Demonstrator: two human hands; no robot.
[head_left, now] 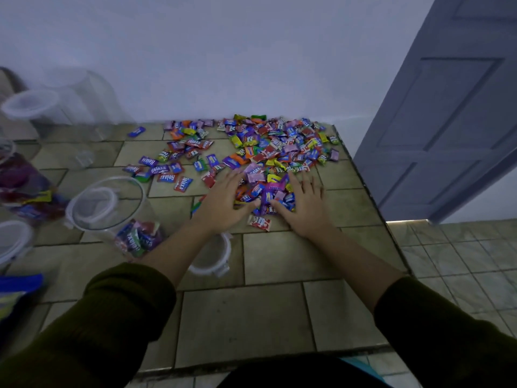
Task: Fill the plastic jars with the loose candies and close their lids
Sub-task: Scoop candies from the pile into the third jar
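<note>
Loose wrapped candies (268, 147) in many colours lie spread over the tiled counter (251, 317), heaped toward the back right by the wall. My left hand (223, 200) and my right hand (305, 203) lie flat with straight fingers on either side of a small mound of candies (265, 191), thumbs nearly meeting. An open clear plastic jar (112, 211) stands left of my left arm with some candies at its bottom. A white-rimmed lid (215, 256) lies under my left forearm, partly hidden.
Another jar full of candies (22, 186) stands at the far left, with more clear jars (36, 107) and a lid (11, 242) around it. A grey door (453, 113) stands open at the right. The counter's right edge (391, 233) drops to a lower tiled floor.
</note>
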